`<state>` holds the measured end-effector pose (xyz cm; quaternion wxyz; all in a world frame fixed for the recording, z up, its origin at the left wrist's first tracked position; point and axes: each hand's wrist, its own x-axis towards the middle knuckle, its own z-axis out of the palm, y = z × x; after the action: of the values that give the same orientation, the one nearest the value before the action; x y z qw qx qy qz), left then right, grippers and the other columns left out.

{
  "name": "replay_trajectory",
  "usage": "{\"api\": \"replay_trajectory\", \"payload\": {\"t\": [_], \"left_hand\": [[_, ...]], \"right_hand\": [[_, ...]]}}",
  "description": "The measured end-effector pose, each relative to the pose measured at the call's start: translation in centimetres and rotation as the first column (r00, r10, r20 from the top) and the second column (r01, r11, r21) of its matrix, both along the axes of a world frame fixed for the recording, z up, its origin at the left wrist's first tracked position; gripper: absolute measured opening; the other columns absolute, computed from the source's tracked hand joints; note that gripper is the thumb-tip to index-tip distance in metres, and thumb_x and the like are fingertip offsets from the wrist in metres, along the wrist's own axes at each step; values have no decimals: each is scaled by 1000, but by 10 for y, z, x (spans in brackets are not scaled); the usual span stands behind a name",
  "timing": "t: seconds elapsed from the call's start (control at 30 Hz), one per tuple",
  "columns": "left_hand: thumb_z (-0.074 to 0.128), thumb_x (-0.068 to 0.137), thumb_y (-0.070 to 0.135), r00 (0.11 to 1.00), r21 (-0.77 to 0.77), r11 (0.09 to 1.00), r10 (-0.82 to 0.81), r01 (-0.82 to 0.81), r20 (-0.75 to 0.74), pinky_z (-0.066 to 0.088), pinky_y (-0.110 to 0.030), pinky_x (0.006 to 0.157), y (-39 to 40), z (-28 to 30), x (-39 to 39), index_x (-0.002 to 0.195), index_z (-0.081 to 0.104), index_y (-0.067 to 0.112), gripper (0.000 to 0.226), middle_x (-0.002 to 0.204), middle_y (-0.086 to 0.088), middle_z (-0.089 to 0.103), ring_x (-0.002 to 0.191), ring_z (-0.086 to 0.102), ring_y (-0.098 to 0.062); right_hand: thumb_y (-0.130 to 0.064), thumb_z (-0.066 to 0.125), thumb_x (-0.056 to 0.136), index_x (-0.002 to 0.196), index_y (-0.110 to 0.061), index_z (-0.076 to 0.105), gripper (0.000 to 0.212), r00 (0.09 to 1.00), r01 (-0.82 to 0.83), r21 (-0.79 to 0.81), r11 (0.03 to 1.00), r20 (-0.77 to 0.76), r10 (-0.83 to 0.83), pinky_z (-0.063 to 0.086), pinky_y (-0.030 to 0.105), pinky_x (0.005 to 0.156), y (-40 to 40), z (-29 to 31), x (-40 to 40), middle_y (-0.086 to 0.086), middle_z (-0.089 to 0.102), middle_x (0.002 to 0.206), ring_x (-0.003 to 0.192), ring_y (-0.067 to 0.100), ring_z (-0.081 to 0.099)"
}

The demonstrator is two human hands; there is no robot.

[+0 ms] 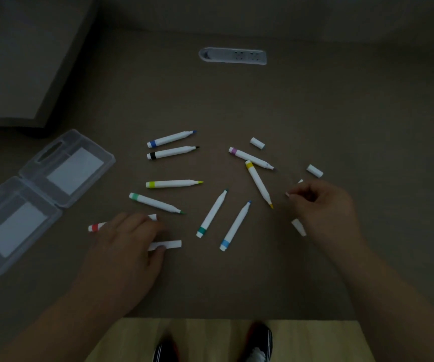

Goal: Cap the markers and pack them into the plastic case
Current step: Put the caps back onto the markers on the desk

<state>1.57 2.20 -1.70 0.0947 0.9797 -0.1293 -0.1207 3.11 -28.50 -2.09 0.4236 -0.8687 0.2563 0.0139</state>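
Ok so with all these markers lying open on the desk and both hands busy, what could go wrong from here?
1. The loose cap lies apart from the pens; the right hand, pinching a cap, might knock it further off.
2. Caps are plain white, so none shows which pen it belongs to.
3. The left hand rests over the red marker; bare tips such as the yellow marker could mark the desk.
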Motion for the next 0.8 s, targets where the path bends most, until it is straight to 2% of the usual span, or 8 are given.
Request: {"api": "replay_trajectory", "payload": {"t": [0.07, 0.13, 0.2, 0.27, 0.37, 0.43, 0.63, 0.8], "left_hand": [[71, 82, 35, 999, -33, 999, -37, 37, 7, 42, -28, 76, -22, 5, 6, 100, 64, 28, 20, 96, 6, 60, 90, 54, -12], [57, 91, 44, 997, -65, 996, -59, 56, -44, 41, -27, 86, -49, 4, 12, 111, 58, 33, 23, 102, 10, 53, 98, 48, -8], [50, 93, 49, 994, -36, 994, -103, 102, -37, 41, -29, 87, -78, 0, 18, 113, 56, 35, 25, 99, 12, 48, 97, 45, -8], [49, 94, 49, 990, -4, 990, -142, 142, -17, 41, -32, 86, -105, -2, 24, 113, 57, 32, 27, 99, 9, 51, 96, 48, -11], [51, 94, 46, 990, 7, 991, -137, 137, 35, 43, -35, 91, -131, -6, 29, 120, 57, 28, 32, 114, 3, 57, 107, 52, -17], [55, 93, 42, 988, 22, 988, -152, 151, 38, 43, -34, 88, -142, -9, 31, 117, 56, 26, 28, 114, 2, 57, 106, 53, -19], [63, 90, 25, 992, -7, 999, -48, 48, -118, 49, -32, 84, -154, -20, 31, 115, 54, 27, 26, 115, 2, 55, 100, 57, -16], [58, 95, 29, 969, -15, 1000, 9, -13, -248, 44, -27, 81, -161, -21, 40, 126, 55, 26, 32, 117, 1, 57, 102, 57, -14]], "right_hand": [[-19, 66, 90, 88, -26, 73, 10, 1000, 22, -24, 999, 2, -22, 42, 21, 60, -10, 3, 1, -12, 66, 85, 76, 4, 62], [-18, 65, 90, 88, -26, 73, 11, 1000, 4, -45, 999, -31, -5, 44, 23, 61, -20, 4, 0, -12, 66, 87, 77, 4, 61], [-18, 65, 91, 88, -27, 71, 12, 998, -6, -52, 999, -56, 3, 47, 25, 64, -26, 4, -1, -13, 64, 85, 78, 6, 61], [-19, 65, 91, 88, -28, 71, 12, 998, 3, -49, 999, -62, -6, 48, 25, 63, -31, 2, -3, -11, 64, 85, 76, 7, 62], [-22, 65, 92, 95, -27, 72, 9, 997, 13, -56, 998, -81, -18, 45, 23, 57, -38, 1, -6, -10, 65, 86, 71, 6, 62], [-22, 64, 93, 100, -27, 72, 12, 996, -6, -78, 997, -94, -1, 47, 23, 61, -42, -1, -8, -9, 66, 90, 74, 5, 62], [-27, 67, 90, 108, -26, 70, 18, 974, -193, -306, 932, -174, 145, 45, 27, 80, -42, -6, -7, -7, 60, 104, 92, 9, 57], [-25, 62, 93, 112, -24, 68, 20, 936, -319, -378, 869, -271, 225, 49, 31, 84, -36, -3, 0, -1, 60, 108, 95, 14, 57]]}}
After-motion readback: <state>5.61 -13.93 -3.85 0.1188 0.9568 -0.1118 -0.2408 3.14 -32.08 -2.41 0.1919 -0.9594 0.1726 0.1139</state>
